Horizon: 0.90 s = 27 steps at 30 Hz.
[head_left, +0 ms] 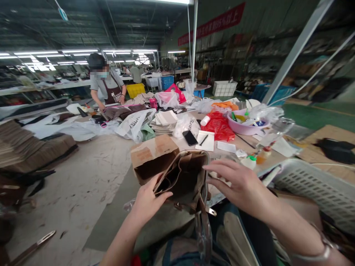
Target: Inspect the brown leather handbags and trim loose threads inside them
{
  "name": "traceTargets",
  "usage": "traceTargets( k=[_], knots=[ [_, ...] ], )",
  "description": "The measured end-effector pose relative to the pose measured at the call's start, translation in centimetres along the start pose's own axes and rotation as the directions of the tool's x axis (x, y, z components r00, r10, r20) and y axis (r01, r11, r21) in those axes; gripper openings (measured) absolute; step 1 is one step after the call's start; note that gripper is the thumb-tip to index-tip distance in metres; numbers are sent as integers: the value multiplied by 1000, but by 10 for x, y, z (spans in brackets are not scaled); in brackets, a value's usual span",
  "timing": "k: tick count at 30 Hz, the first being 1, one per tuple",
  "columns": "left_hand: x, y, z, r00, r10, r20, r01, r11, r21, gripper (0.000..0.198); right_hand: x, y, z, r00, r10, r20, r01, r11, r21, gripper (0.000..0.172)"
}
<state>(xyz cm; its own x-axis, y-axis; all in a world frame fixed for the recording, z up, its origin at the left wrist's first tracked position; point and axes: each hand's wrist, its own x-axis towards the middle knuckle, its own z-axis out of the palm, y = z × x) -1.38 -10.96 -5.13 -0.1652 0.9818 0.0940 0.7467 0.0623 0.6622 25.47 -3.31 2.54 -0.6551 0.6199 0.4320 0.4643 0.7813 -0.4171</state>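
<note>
A brown handbag (191, 177) stands open at the table's near edge, its tan lining and inner pocket showing. My left hand (148, 199) grips the bag's left rim, thumb inside and fingers round the outer side. Beside the right rim is my right hand (235, 181), its fingers spread and slightly bent, fingertips at or very near the edge; it holds nothing visible. A strap with a metal end (212, 211) hangs at the bag's near right corner. Behind the bag's left side lies an open cardboard box (154, 151).
A phone (190, 138), a notepad with a pen (210, 143) and a red plastic bag (217, 126) lie beyond the handbag. A pink basin (244, 127) and grey crate (316, 181) are at right. Brown stacked pieces (30, 147) lie left. Across the table stands a person (107, 85).
</note>
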Motion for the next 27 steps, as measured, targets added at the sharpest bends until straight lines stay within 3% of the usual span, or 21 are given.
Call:
traceTargets(
  k=[3,6,9,12,15,18,22,27],
  knots=[
    [5,-5,-2,998,70,-3,-70,997,34,52,47,11,8,983,-136,122,149,982,-114,38],
    [9,-11,-6,992,122,33,-123,992,37,50,81,24,27,954,-125,273,189,957,-221,39],
    [11,-15,-9,989,130,71,-133,991,29,47,97,32,41,934,-74,351,195,926,-323,35],
    [13,-17,-11,992,104,70,-106,994,24,45,101,32,44,937,-98,337,228,899,-373,26],
    [16,-19,-12,994,89,70,-91,996,18,45,101,30,43,920,-194,340,304,902,-306,24],
    [19,-20,-14,990,100,97,-101,995,8,46,104,27,44,860,-300,413,406,893,-194,28],
    [20,-19,-17,990,95,103,-96,995,1,45,111,27,47,788,-380,485,489,865,-117,15],
    [22,-22,-17,995,36,97,-34,999,-18,39,114,32,51,780,-402,479,467,884,-19,17]
  ],
)
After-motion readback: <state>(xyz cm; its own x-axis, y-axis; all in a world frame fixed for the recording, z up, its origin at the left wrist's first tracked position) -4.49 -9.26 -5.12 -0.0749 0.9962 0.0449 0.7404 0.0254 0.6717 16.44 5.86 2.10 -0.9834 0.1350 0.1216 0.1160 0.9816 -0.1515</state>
